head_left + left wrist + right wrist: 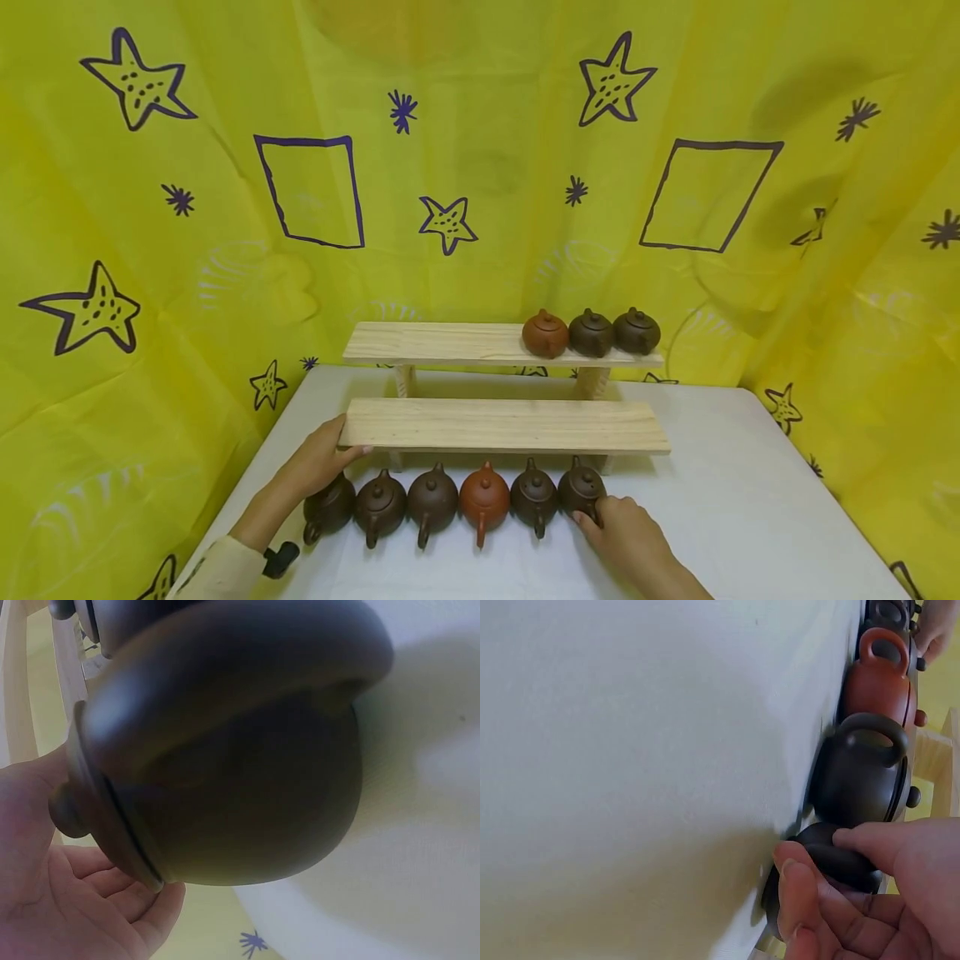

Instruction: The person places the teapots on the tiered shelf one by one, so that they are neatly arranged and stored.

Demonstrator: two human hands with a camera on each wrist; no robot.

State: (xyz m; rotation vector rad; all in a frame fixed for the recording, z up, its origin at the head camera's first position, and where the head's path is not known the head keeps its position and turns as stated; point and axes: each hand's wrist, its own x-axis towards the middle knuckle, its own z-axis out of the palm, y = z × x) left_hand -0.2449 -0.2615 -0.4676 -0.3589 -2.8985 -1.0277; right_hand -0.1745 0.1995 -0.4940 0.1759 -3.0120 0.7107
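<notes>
My right hand (630, 533) pinches the handle of the rightmost dark brown teapot (579, 486) in the front row. In the right wrist view, thumb and curled fingers close around that handle (840, 859). At the left end of the lower wooden shelf (502, 423), my left hand (315, 458) grips the corner, its thumb along the front edge. Just below that hand stands the leftmost dark teapot (328, 512), large in the left wrist view, its spout hidden in the head view. Between these two pots stand several more, including a reddish-brown teapot (484, 497); handles face me.
Behind, a higher wooden shelf (435, 340) carries a reddish-brown teapot (545, 335) and two dark teapots (591, 335) at its right end. Both shelves stand on a white-covered table (720, 483). A yellow patterned curtain (495, 167) encloses the back and sides.
</notes>
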